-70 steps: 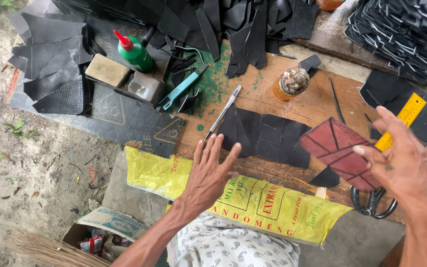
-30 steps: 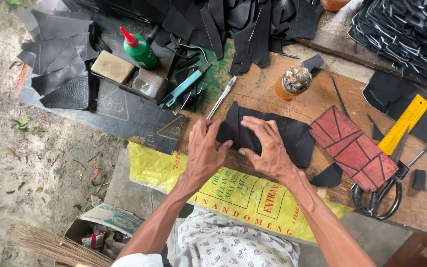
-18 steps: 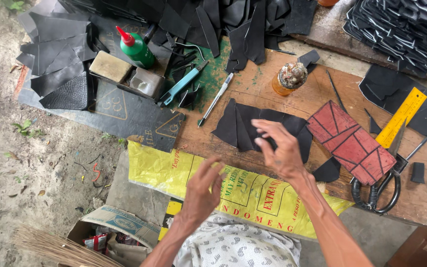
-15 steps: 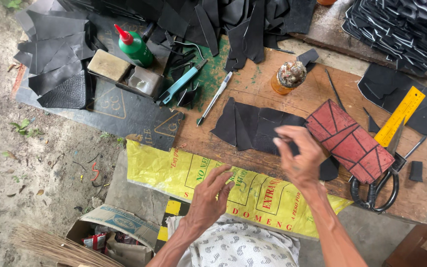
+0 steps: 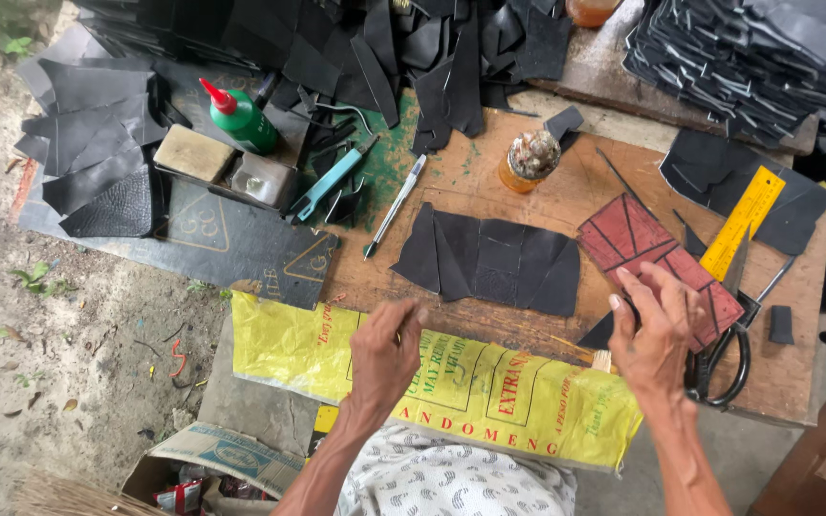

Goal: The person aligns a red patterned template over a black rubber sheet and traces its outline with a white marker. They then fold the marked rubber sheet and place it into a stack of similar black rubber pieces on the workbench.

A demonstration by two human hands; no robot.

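Note:
A patch of joined black leather pieces (image 5: 489,263) lies flat in the middle of the wooden board (image 5: 470,172). To its right lies a red patterned template (image 5: 638,244). My right hand (image 5: 657,334) rests with spread fingers on the template's near corner. My left hand (image 5: 384,349) hovers over the yellow sack (image 5: 279,344) at the board's front edge, its fingers curled in and nothing visible in them. It is a little short of the black patch.
Black scissors (image 5: 724,368) and a yellow ruler (image 5: 743,222) lie right of the template. A pen (image 5: 396,205), a teal cutter (image 5: 332,182), a green glue bottle (image 5: 241,119) and a small jar (image 5: 530,161) sit behind. Black leather stacks (image 5: 748,48) fill the back.
Both hands have come off the black patch. My right hand moved right onto the red template, and my left hand drew back over the yellow sack and curled its fingers.

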